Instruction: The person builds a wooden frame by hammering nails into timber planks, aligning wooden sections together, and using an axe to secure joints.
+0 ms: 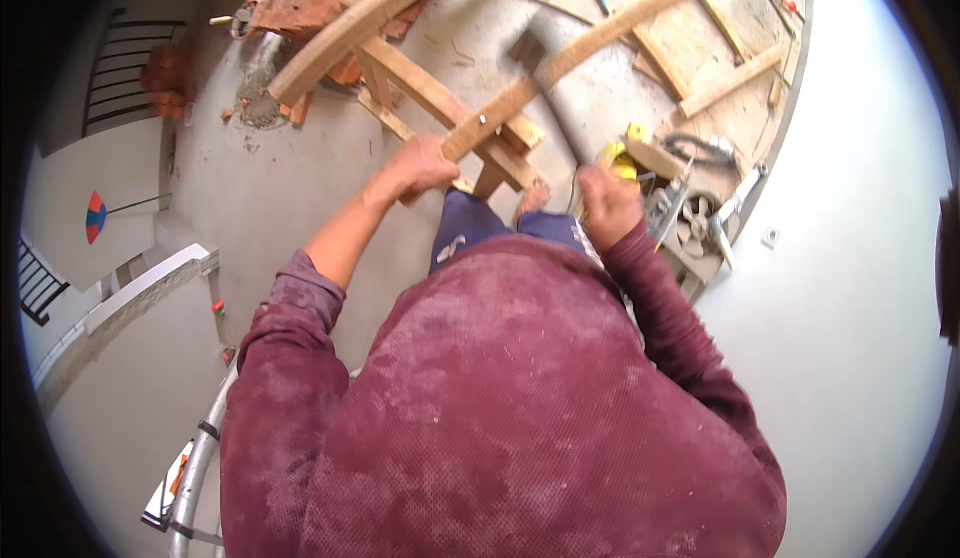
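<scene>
My left hand (425,166) is closed round the near end of a long wooden board (640,16), close to a small pale spot on its face. In my right hand (610,203) is the handle of a hammer (562,113), its dark head raised beside the board and smeared by motion. The board lies over a wooden frame (420,88) of crosspieces and short legs. A second long board (370,30) runs along the frame's left side. My legs are at the frame's near end, with a bare foot (535,196) showing.
Broken red bricks (310,16) are heaped at the far left. Loose timber (735,83) lies at the far right, with a machine with a fan (697,223) and other tools nearer by the pale wall (840,258). A metal pole (195,468) stands at the lower left.
</scene>
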A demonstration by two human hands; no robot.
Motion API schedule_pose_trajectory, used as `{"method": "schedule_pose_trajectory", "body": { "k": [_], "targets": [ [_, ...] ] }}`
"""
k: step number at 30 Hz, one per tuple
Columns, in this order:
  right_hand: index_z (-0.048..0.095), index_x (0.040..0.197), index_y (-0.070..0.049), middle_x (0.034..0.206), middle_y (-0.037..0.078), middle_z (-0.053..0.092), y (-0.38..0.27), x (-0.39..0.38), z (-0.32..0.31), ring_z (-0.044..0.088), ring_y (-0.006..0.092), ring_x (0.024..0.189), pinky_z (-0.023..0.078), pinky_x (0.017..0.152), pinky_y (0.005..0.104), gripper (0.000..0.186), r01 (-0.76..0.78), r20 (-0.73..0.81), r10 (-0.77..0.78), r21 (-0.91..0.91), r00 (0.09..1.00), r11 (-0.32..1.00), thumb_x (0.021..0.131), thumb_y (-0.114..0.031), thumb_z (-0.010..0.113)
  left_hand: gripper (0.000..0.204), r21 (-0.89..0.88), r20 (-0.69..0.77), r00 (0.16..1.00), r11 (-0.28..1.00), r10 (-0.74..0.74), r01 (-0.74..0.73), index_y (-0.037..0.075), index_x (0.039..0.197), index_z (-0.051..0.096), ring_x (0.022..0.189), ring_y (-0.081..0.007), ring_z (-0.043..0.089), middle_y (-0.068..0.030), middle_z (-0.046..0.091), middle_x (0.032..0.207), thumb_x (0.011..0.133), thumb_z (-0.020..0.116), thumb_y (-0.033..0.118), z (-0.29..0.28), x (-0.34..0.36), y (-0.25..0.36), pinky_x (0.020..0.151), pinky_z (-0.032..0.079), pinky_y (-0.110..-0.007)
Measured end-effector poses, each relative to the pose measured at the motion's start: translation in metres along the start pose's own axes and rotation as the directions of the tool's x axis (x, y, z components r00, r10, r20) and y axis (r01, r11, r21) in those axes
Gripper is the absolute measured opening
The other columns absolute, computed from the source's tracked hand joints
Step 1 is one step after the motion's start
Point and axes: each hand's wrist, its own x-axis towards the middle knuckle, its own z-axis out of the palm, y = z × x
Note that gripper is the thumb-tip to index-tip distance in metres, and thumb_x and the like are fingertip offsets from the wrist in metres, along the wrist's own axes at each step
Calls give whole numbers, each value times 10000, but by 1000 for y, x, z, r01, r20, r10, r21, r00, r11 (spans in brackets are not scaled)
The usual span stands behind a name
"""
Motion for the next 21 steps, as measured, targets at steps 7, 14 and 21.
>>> {"method": "schedule_pose_trajectory", "body": {
  "k": [7, 14, 21],
  "targets": [
    [489, 893, -66, 628, 57, 443, -25, 18, -7, 453, 221, 517, 428, 527, 367, 428, 255, -244, -148, 496, 958, 830, 1050, -455, 404, 313, 3, 67, 995, 998, -68, 68, -59, 724, 674, 691, -365, 688, -271, 662, 713, 658, 635, 245, -13, -3, 10, 685, 538, -432],
    [558, 915, 4, 627, 168, 571, -4, 14, -4, 557, 300, 518, 415, 473, 361, 437, 138, -100, -117, 244, 988, 960, 1044, -405, 470, 341, -3, 102, 991, 996, -86, 87, -75, 745, 685, 716, -371, 695, -275, 669, 725, 659, 645, 252, -16, -4, 15, 696, 543, -433],
    [572, 975, -26, 712, 173, 572, 2, 7, 20, 584, 343, 646, 474, 622, 416, 318, -63, 351, 153, -254, 924, 965, 1049, -307, 443, 374, 16, 60, 996, 998, -60, 59, -92, 751, 683, 712, -369, 692, -281, 667, 729, 653, 660, 267, -12, -3, 6, 694, 544, -426]
  ]
}}
